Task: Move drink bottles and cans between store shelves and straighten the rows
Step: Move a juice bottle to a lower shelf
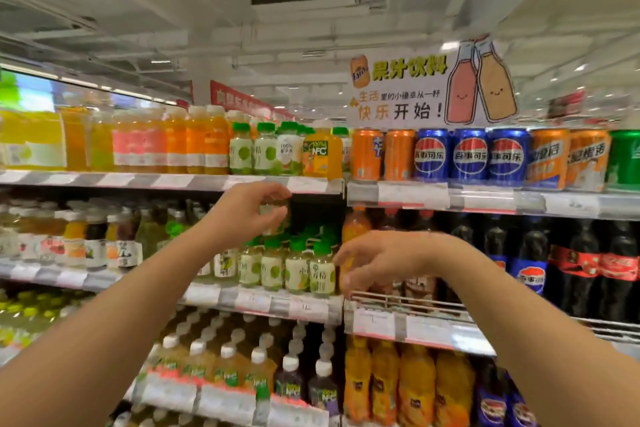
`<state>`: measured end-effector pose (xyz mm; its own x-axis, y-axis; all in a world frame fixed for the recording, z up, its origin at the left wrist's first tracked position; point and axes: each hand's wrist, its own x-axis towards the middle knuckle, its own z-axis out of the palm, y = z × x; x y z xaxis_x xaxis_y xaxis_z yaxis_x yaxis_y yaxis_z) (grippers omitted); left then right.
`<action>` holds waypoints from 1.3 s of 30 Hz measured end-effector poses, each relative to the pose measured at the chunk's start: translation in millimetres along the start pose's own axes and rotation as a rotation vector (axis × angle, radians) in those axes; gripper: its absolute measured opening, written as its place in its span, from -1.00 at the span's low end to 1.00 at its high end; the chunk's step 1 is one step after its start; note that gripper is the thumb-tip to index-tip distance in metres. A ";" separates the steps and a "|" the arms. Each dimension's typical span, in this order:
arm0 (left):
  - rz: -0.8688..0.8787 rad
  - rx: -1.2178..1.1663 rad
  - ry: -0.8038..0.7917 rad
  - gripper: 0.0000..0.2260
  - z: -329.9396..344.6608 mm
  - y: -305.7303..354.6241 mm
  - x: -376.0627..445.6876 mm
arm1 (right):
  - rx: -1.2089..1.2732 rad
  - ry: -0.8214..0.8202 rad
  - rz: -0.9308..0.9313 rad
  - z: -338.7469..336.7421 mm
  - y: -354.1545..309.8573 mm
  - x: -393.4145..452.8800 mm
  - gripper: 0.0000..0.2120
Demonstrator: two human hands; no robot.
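Observation:
My left hand point(247, 215) is raised just under the top shelf's edge and pinches a small pale juice bottle point(274, 215) between thumb and fingers. Below it a row of green-capped pale juice bottles point(298, 270) stands at the front of the middle shelf point(263, 302). My right hand point(377, 262) reaches left with curled fingers over the lower part of an orange soda bottle point(355, 224) at the left end of the right-hand shelf section. Blur hides whether it grips that bottle.
The top shelf point(304, 184) carries orange juice bottles point(204, 146), more green-capped bottles point(266, 149) and, to the right, cans point(469, 156). Dark cola bottles point(588, 263) fill the middle right. Lower shelves hold tea and orange bottles point(388, 385). A juice sign point(408, 94) stands above the cans.

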<state>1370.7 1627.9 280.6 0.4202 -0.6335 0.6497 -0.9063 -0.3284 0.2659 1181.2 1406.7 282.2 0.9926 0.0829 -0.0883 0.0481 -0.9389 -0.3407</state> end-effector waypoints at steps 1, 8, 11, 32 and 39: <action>-0.002 -0.020 0.015 -0.69 1.1 -5.3 7.4 | 0.022 0.027 0.007 -12.0 -4.7 4.0 -0.47; -0.056 0.103 -0.020 -0.40 43.6 -36.0 39.6 | 0.044 0.258 0.051 -75.7 -15.1 27.9 -0.61; -0.068 0.184 0.080 -0.40 64.9 -40.0 32.4 | -0.030 0.402 0.034 -94.0 -14.2 40.3 -0.66; -0.111 0.323 0.182 -0.40 85.2 -33.5 31.4 | -0.162 0.999 0.230 -86.4 1.3 169.2 -0.29; -0.134 0.342 0.171 -0.38 85.3 -32.3 31.2 | -0.108 1.092 0.134 -70.5 -2.5 155.9 -0.22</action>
<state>1416.9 1558.9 231.5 0.4938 -0.4527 0.7424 -0.7646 -0.6327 0.1228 1343.6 1398.4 335.3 0.5526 -0.3105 0.7735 -0.1103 -0.9471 -0.3014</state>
